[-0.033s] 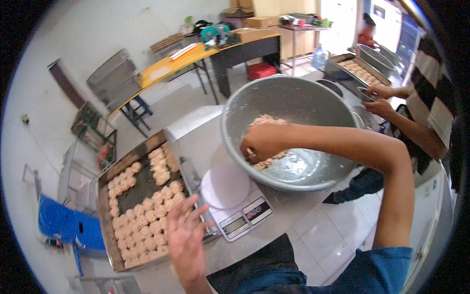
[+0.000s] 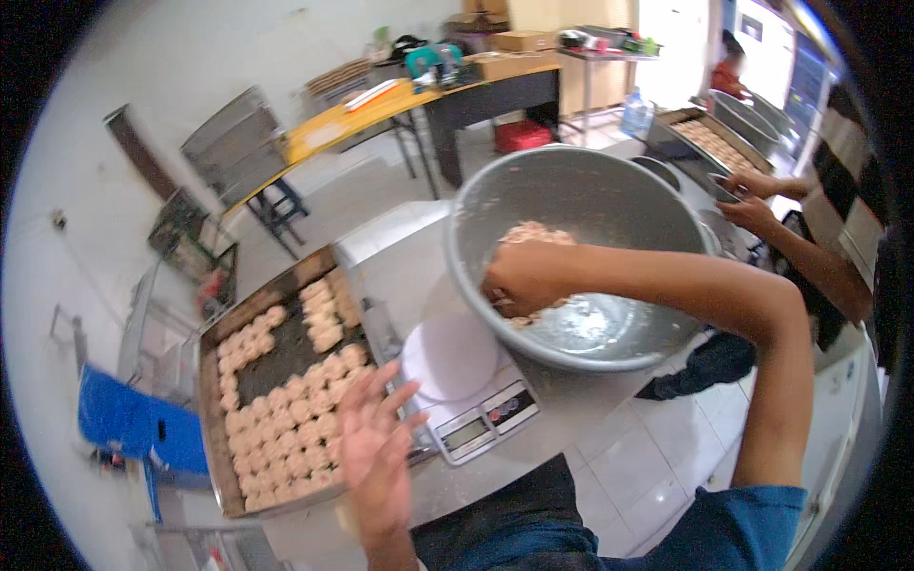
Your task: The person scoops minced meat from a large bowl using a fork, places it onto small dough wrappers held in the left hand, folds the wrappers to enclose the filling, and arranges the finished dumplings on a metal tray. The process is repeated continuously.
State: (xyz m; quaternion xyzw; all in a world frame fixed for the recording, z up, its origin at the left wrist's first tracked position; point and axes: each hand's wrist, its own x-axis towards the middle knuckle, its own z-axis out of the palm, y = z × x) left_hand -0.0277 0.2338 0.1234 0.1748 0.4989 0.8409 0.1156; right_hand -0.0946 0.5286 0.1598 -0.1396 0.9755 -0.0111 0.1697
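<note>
Inside a large grey basin (image 2: 581, 181), my right hand (image 2: 529, 276) is closed on a lump of pale pink, lumpy dough (image 2: 535, 233); the hand partly hides the pile. My left hand (image 2: 381, 443) is open, fingers apart, with nothing in it. It hovers between a kitchen scale (image 2: 451, 360), whose white round pan is bare, and a dark baking tray (image 2: 211, 381). Rows of small dough pieces (image 2: 286, 428) cover much of that tray, and dark bare metal shows in its upper middle.
At the right, a co-worker's hands (image 2: 747, 195) hold a small bowl beside another tray of dough pieces (image 2: 709, 143). A blue chair (image 2: 143, 423) stands at the left. Behind are a yellow-topped table (image 2: 324, 128) and a water bottle (image 2: 636, 112). Another person (image 2: 729, 74) is far back.
The whole view has shifted slightly, so things sit a little farther right. My right hand stays in the basin and my left hand stays spread near the scale.
</note>
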